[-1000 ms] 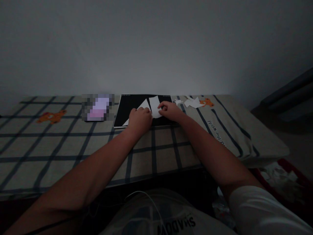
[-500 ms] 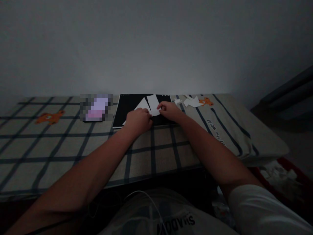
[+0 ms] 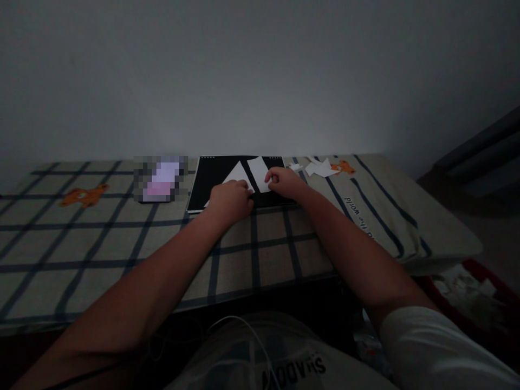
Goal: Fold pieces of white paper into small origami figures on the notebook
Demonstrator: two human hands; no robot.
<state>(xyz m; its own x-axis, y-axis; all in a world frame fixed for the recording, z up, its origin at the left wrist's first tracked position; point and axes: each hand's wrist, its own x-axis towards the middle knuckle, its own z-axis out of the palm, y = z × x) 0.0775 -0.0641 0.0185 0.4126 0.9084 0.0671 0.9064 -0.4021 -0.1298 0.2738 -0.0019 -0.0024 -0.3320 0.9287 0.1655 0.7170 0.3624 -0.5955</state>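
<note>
A black spiral-bound pad (image 3: 213, 179) lies flat on a checked bed cover near the wall. On it rest a white paper triangle (image 3: 236, 174) and a white paper rectangle (image 3: 259, 173). My left hand (image 3: 229, 199) presses down on the lower edge of the triangle, fingers curled. The fingertips of my right hand (image 3: 286, 183) pinch the lower right edge of the rectangle. The room is dim, and the paper beneath both hands is hidden.
White paper scraps (image 3: 319, 167) lie right of the pad near an orange bear print (image 3: 341, 168). A blurred pink object (image 3: 161, 179) sits left of the pad. The bed's right edge (image 3: 447, 244) drops to a floor with red cloth (image 3: 475, 287).
My right hand has shifted the white rectangle slightly right and up, widening the gap to the triangle. My left hand has stayed almost in place.
</note>
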